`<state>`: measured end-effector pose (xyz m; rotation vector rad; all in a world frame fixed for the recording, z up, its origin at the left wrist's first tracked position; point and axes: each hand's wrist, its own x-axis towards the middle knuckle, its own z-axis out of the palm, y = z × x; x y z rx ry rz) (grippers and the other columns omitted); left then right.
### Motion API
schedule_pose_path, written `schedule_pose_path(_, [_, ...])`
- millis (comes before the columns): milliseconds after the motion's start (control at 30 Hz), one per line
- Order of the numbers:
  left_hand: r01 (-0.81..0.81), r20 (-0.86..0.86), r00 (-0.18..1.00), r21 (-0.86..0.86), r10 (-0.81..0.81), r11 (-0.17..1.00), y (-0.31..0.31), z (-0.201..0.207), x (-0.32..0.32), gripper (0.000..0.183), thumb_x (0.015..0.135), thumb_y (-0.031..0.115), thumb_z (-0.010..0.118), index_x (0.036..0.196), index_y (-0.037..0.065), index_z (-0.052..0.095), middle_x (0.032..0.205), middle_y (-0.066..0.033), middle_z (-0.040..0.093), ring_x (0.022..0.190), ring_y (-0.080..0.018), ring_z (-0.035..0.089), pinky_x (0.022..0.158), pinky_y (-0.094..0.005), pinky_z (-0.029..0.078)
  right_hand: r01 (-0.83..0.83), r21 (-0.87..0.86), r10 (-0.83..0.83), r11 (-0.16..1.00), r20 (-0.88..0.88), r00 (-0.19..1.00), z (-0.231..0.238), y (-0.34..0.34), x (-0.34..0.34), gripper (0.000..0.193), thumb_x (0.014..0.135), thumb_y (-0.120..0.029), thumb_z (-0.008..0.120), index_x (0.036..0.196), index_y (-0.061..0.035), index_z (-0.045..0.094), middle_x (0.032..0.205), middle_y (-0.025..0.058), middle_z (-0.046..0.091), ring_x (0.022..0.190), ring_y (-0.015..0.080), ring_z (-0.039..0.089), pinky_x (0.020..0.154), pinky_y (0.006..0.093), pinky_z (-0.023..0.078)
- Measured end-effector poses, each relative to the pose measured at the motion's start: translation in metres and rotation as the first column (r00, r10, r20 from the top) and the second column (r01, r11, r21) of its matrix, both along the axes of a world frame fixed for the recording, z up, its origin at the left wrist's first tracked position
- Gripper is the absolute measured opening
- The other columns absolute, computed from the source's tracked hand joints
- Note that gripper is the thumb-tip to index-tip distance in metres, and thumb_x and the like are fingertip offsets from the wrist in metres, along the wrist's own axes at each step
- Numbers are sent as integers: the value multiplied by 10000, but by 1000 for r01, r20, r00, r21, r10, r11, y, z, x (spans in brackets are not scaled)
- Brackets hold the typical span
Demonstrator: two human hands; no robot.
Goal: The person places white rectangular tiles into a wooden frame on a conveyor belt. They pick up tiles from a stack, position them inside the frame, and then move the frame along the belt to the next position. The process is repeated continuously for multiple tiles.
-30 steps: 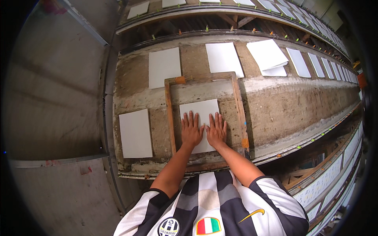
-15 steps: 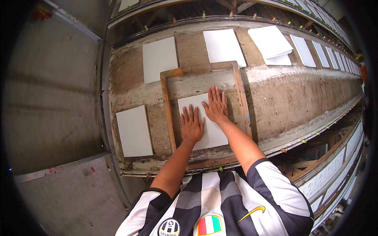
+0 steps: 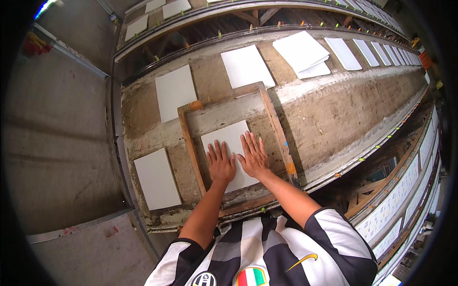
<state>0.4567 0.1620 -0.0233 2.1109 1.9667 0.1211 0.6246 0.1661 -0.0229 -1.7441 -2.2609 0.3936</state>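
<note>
My left hand lies flat, fingers spread, on a white sheet. Beside it my right hand also rests palm down on the sheet's right part, fingers stretched out. A worn wooden frame surrounds the sheet on the table, with orange tape at its corners. Both hands are inside the frame. The sheet's middle and lower right partly show between and below my hands. Neither hand grips anything.
The long, stained brown table runs off to the right. A white sheet lies left of the frame, another behind it. A stack of white sheets lies farther back. Lower right are shelves; a grey wall panel stands left.
My right hand has slid down the sheet toward me and now lies more level with the left. The left hand stays flat on the sheet. The view has shifted.
</note>
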Motion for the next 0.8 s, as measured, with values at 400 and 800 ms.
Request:
schedule_pose_path(400, [-12,-27,1000,8,12,1000,-3,-2,0,665,1073,466,329,1621,100,231,1699,-178,118,1570,-400,16,1268,-526,53,3,-16,-2,1000,74,997,-18,-3,0,760,1045,-521,399,1615,-54,213,1688,160,187,1569,307,143,1260,519,116])
schedule_pose_path(800, [-159,-27,987,-50,158,986,5,0,20,688,1052,493,368,1604,92,279,1689,-220,110,1568,-412,-4,1253,-563,25,-178,19,179,984,-82,980,18,-2,70,634,971,-412,633,1488,-76,486,1566,186,416,1489,367,313,1234,520,214])
